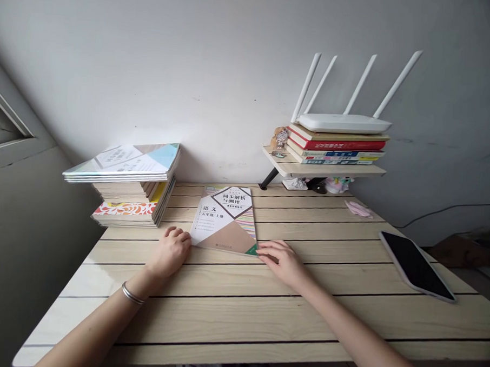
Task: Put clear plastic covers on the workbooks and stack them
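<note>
A workbook [227, 220] with a white, brown and green cover and Chinese lettering lies flat on the wooden table, between my two hands. At its lower left corner, my left hand [173, 250] is curled with the fingers closed against the edge; the thumb is mostly hidden. My right hand [280, 258] holds the lower right corner, fingers together over the green patch. A silver bangle [132, 293] circles my left wrist.
Several stacked workbooks [120, 162] overhang thicker books [124, 213] at the left. A small raised shelf [330, 170] carries books [336, 145] and a white router [345, 123] at the back right. A phone [416, 264] lies near the table's right edge, a pink cloth item [358, 209] behind it.
</note>
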Demonstrator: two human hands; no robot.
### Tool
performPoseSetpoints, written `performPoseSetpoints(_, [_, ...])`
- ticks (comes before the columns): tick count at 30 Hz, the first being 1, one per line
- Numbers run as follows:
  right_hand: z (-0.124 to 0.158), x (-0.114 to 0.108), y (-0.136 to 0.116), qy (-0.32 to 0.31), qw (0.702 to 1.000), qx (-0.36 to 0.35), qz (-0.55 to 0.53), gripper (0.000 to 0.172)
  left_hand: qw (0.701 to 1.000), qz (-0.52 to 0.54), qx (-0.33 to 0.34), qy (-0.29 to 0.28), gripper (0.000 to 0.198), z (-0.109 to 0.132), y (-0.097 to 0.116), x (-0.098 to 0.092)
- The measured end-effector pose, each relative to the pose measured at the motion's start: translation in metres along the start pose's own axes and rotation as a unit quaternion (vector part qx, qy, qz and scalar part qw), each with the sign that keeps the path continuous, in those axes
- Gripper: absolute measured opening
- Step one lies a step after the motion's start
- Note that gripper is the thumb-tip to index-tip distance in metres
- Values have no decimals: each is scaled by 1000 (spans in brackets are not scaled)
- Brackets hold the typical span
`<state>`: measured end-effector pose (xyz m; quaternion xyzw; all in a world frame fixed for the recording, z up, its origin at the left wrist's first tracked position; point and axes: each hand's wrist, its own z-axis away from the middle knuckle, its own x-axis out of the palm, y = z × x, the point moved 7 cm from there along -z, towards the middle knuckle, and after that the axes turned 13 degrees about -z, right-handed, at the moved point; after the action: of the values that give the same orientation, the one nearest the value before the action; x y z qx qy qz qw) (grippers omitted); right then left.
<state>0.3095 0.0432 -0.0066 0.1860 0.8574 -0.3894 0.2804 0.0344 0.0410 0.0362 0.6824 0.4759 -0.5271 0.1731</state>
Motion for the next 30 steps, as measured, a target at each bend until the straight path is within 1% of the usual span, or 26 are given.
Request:
performPoseSetpoints(2, [-10, 5, -1, -20, 1000, 5, -10, 17, 1000, -17, -24, -6, 13, -12, 6, -1])
performPoseSetpoints(3, [-16, 7, -1, -33, 999, 7, -15, 18, 1000, -12, -21, -10, 13, -19, 13, -1])
performPoseSetpoints(5, [-26, 10, 2, -65, 997, 21, -25, 20, 999, 27, 7, -19, 18, -34, 34, 2])
performPoseSetpoints(8, [-37, 8, 15, -109, 990, 68, -53, 21, 993, 87, 60, -51, 18, -54, 69, 13])
performPoseSetpoints(9, [-39, 8, 20, -118, 987, 83, -69, 21, 991, 98, 65, -63, 17, -59, 76, 17])
performPoseSetpoints(11, [-40, 6, 25, -120, 983, 94, -105, 17, 989, 107, 62, -77, 14, -66, 86, 25])
performPoseSetpoints(14, [-38, 6, 22, -93, 984, 70, -138, 6, 991, 109, 43, -69, 14, -69, 88, 32])
performPoseSetpoints(21, [-34, 9, 6, -52, 993, 7, -104, 13, 989, 143, 31, -30, 23, -65, 84, 38])
performPoseSetpoints(25, [-34, 10, 2, -54, 994, -22, -95, 14, 988, 150, 26, -12, 25, -64, 84, 38])
performPoseSetpoints(30, [-32, 8, -2, -56, 992, -47, -101, 13, 988, 153, 26, -3, 25, -65, 84, 32])
